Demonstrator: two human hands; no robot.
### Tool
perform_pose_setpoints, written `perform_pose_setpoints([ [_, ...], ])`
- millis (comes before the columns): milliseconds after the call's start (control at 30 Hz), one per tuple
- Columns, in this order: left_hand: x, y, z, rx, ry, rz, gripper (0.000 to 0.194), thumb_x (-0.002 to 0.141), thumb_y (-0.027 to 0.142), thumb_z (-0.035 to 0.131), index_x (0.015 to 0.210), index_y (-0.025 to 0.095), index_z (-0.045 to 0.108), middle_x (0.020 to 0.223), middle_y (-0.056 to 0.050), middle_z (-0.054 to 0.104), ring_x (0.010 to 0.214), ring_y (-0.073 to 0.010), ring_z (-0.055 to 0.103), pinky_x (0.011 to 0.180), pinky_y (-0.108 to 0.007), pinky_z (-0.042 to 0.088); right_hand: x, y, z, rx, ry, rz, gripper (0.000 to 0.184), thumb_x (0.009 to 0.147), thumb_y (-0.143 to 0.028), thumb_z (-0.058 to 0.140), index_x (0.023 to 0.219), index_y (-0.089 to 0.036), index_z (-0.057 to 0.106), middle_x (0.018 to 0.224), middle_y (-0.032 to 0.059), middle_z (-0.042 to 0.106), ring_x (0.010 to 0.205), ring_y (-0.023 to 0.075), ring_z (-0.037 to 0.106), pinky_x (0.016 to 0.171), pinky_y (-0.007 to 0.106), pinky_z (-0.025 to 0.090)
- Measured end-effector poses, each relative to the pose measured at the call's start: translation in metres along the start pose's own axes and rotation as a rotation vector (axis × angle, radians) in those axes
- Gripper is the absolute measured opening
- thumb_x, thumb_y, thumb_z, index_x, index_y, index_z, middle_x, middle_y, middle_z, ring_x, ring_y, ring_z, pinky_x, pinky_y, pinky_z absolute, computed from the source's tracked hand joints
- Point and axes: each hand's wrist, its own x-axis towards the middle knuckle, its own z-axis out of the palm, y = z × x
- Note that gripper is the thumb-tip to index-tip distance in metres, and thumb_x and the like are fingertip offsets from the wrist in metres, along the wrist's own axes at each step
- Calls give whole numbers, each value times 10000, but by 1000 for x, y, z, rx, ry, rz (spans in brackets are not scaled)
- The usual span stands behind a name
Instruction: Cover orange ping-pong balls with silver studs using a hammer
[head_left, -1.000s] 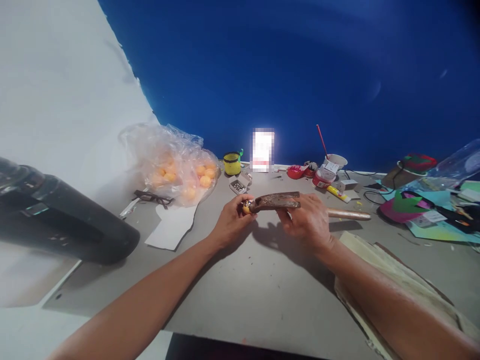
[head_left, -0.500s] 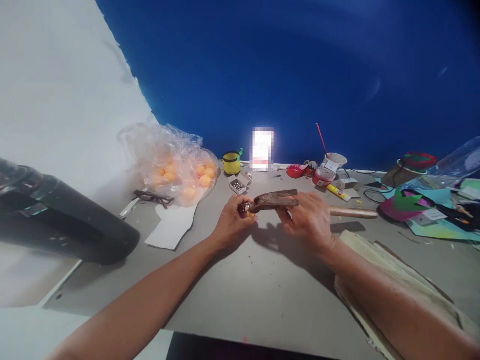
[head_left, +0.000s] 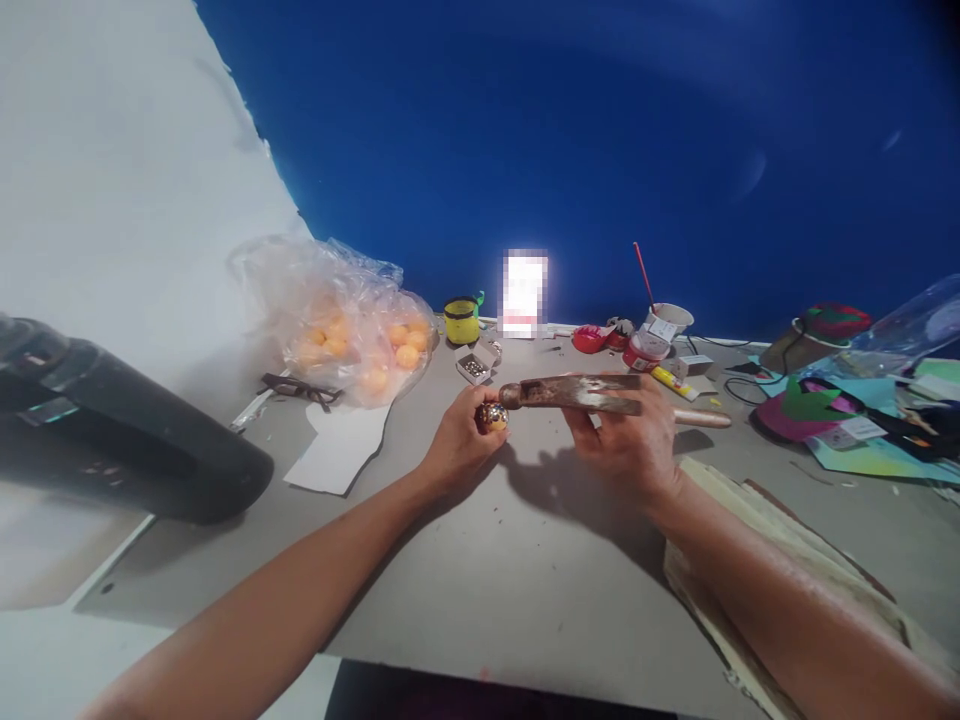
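Note:
My left hand (head_left: pixel 461 435) is closed around a small orange ball (head_left: pixel 493 417) whose upper side is studded with shiny metal tack heads. A worn claw hammer (head_left: pixel 577 392) is in my right hand (head_left: pixel 630 430), gripped near its head, with the handle sticking out to the right. The striking face is right beside the ball's upper right; whether they touch I cannot tell. Just beyond my left hand stands a small open white box (head_left: pixel 474 366) of shiny tacks.
Clear plastic bags of orange balls (head_left: pixel 375 345) lie at the back left, near eyeglasses (head_left: pixel 300 388) and white paper (head_left: pixel 337 450). A dark cylinder (head_left: pixel 150 430) juts in from the left. A yellow cup (head_left: pixel 462 321), a glowing screen (head_left: pixel 523 290), paint pots (head_left: pixel 646 350) and cloth (head_left: pixel 712 520) surround the workspace.
The hammer's head has shifted right and its claw end has swung round, uncovering more of the ball. My left hand keeps its hold, and the view has shifted slightly.

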Motion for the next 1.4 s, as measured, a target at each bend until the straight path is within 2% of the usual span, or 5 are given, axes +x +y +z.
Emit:
perform_pose_setpoints([
  [267,2,4,-5,-48,18,-47,283,702,176,689,977,211,633,803,32,616,721,-150,546,703,-287,440,1,13,8,-2,-130,66,196,953,-273,578,820,-203,703,719,56,672,697,205,572,686,344,295],
  [467,3,-2,-5,-182,5,-125,344,795,280,662,1128,215,603,896,11,626,688,-132,534,655,-275,454,-2,29,21,67,-350,328,268,867,-286,660,1129,-271,709,815,16,741,697,213,616,612,304,289],
  [833,5,2,-8,-405,-10,-219,290,843,398,635,1056,203,658,877,-4,609,661,-116,497,607,-256,397,-13,38,47,12,-564,290,102,931,-291,689,974,-211,734,1021,84,702,958,247,599,768,333,365],
  [1000,0,10,-7,-435,24,-115,397,768,307,728,1142,203,642,1081,-46,646,747,-114,519,672,-255,443,-16,38,49,35,-605,344,147,953,-295,662,1053,-220,740,1046,85,678,999,252,585,791,332,377],
  [1400,-4,16,-2,-444,49,-18,376,710,284,791,1048,172,671,912,-15,621,742,-117,528,698,-251,472,-7,34,44,21,-757,372,221,1006,-340,573,1131,-207,696,1191,112,671,1136,270,575,900,346,402],
])
